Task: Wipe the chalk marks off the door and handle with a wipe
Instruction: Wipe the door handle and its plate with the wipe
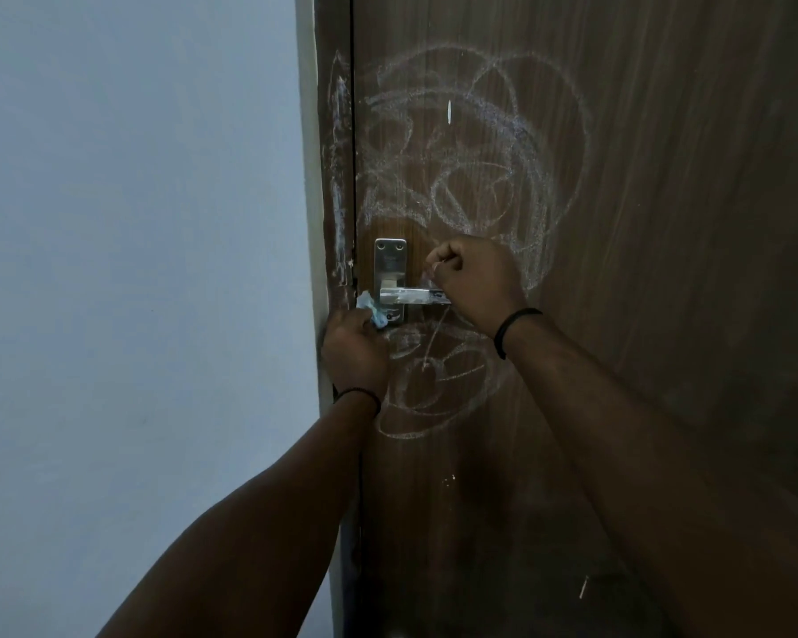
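Observation:
A brown wooden door carries white chalk scribbles above the handle and more chalk loops below it. The metal lever handle sits on a silver plate. My left hand grips a crumpled pale blue wipe against the lower left of the plate. My right hand is curled at the free end of the lever and pinches something thin and pale there; what it is cannot be told. Chalk also streaks the door frame.
A pale blue-grey wall fills the left side, meeting the frame at a white edge. The door's lower part is dark, with a few small white specks.

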Available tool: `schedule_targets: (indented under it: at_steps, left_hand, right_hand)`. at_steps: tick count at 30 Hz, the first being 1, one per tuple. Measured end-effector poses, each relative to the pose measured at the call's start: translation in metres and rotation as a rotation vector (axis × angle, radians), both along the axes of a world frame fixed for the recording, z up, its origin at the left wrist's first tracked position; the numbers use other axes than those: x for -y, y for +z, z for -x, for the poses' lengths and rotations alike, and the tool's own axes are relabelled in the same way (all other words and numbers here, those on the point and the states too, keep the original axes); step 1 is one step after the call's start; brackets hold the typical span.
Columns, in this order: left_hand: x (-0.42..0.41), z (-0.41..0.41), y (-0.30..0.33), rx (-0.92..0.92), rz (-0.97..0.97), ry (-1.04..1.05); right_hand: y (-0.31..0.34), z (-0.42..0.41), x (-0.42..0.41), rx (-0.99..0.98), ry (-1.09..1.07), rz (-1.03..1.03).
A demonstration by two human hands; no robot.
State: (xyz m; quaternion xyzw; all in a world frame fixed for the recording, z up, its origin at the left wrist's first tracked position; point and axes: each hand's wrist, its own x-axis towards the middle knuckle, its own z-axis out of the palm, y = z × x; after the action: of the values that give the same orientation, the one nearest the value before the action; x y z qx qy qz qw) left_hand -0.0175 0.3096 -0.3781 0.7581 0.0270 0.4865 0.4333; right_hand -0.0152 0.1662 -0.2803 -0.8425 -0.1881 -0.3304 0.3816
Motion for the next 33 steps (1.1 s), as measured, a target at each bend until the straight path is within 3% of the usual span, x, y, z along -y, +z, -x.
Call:
schedule_targets:
  at_steps: [13,20,25,30,33]
  left_hand:
    - [0.014,-0.012,0.005,-0.118,0.580,-0.045]
    - [0.029,-0.021,0.009,-0.243,1.149,-0.306]
    - [0.043,-0.014,0.018,-0.282,1.294,-0.461]
    - [0.048,-0.009,0.037,-0.332,1.304,-0.681]
    - [0.052,-0.009,0.045,-0.247,1.356,-0.680]
  right_hand:
    - [-0.018,-0.014,0.027,-0.050,-0.102,-0.117]
    - [-0.028,-0.008,0.030,-0.050,-0.132,-0.123]
    - [-0.027,-0.004,0.032,0.002,-0.150,-0.144]
    - [-0.026,-0.002,0.037,0.033,-0.176,-0.162]
    - [-0.031,0.000,0.042,0.026,-0.175,-0.189]
